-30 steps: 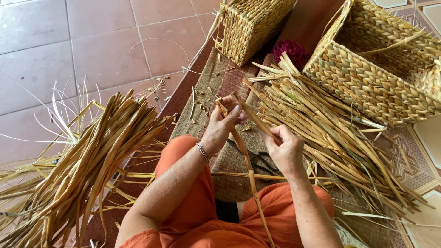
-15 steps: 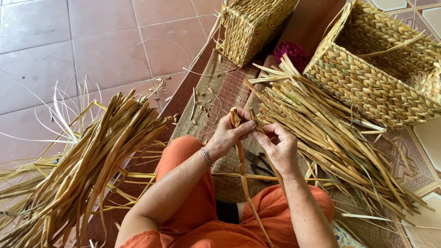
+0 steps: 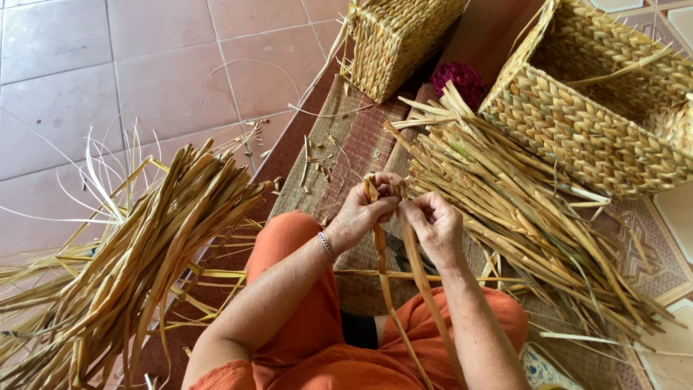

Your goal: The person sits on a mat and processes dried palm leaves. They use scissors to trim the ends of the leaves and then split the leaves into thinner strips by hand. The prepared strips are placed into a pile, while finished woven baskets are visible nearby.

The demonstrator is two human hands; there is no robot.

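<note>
From the head view, the left hand (image 3: 361, 213) and the right hand (image 3: 432, 224) meet close together over a woven mat (image 3: 346, 144) on the tiled floor (image 3: 144, 72). Both are clenched on dried reed strips (image 3: 382, 253): the left fingers (image 3: 382, 206) pinch the upper ends of the strips, and the right fingers (image 3: 415, 209) are curled around them just beside the left. The strips hang down from the hands toward the near edge, crossing over the person's orange trousers (image 3: 303, 289). A thin bracelet (image 3: 327, 245) sits on the left wrist.

To the right of the hands, touching the mat, lies a long heap of reeds (image 3: 520, 209), running from far left to near right. A second, larger bundle of reeds (image 3: 130, 267) lies on the floor at the left, well apart from the hands. At far right stands a big woven basket (image 3: 577, 137), open at the top; a smaller woven basket (image 3: 397, 36) stands at far centre. Between them is a small magenta object (image 3: 458, 76).
</note>
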